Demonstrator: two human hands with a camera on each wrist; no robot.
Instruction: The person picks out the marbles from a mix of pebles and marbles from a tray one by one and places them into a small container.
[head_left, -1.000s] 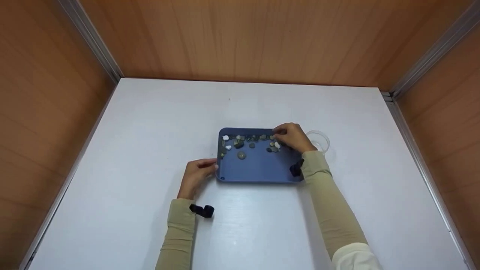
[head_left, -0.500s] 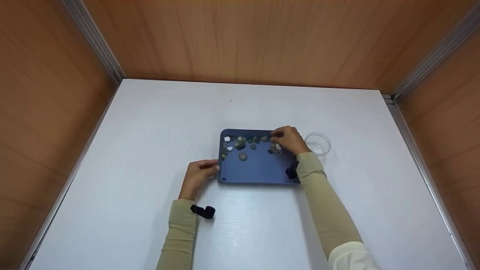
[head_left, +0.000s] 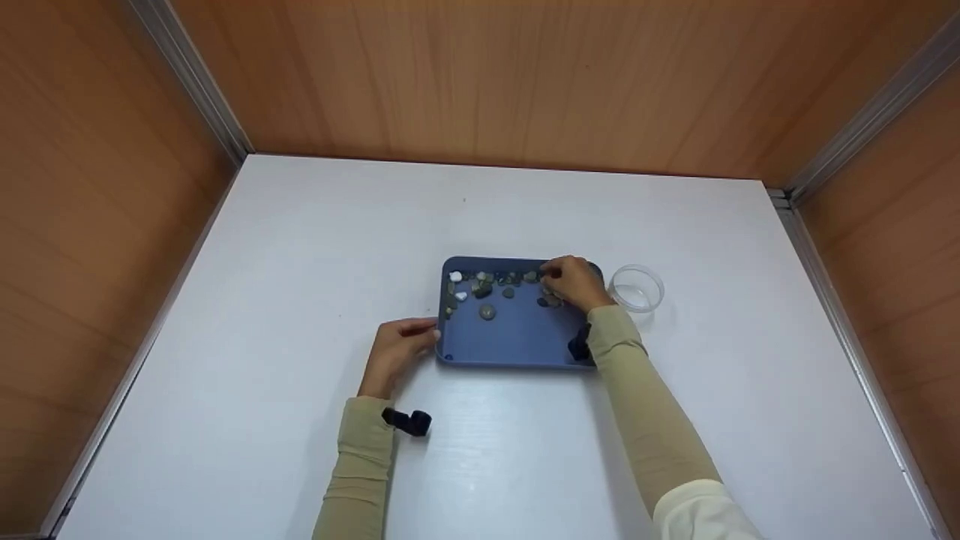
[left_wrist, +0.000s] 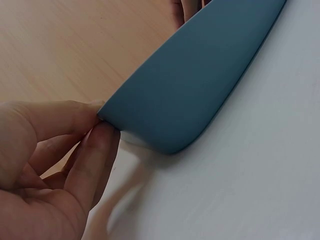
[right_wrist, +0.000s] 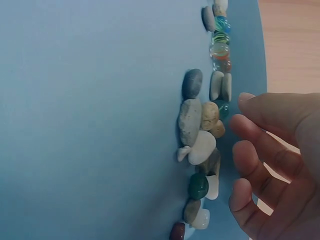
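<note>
A blue rectangular tray (head_left: 517, 341) lies on the white table. My left hand (head_left: 391, 355) pinches its left edge between thumb and fingers; in the left wrist view the fingertips (left_wrist: 104, 131) meet at the rim's end. Along the tray's far side runs a band of pebbles and glass marbles. My right hand (head_left: 576, 282) hovers over the far right part of this band. In the right wrist view its fingers are loosely bent and hold nothing, the thumb and index tips close beside a teal marble (right_wrist: 223, 109). A white pebble (right_wrist: 202, 148) and a dark green stone (right_wrist: 199, 186) lie nearby.
A clear round plastic container (head_left: 636, 289) stands just right of the tray. A round grey-brown stone (head_left: 487, 312) and white stones (head_left: 456, 277) lie in the tray's left half. Wood-grained panels (head_left: 480, 82) enclose the table's back and sides.
My right hand has shifted a little left along the band of stones, uncovering more of the clear container and the tray's far right corner. The left hand keeps its hold on the tray.
</note>
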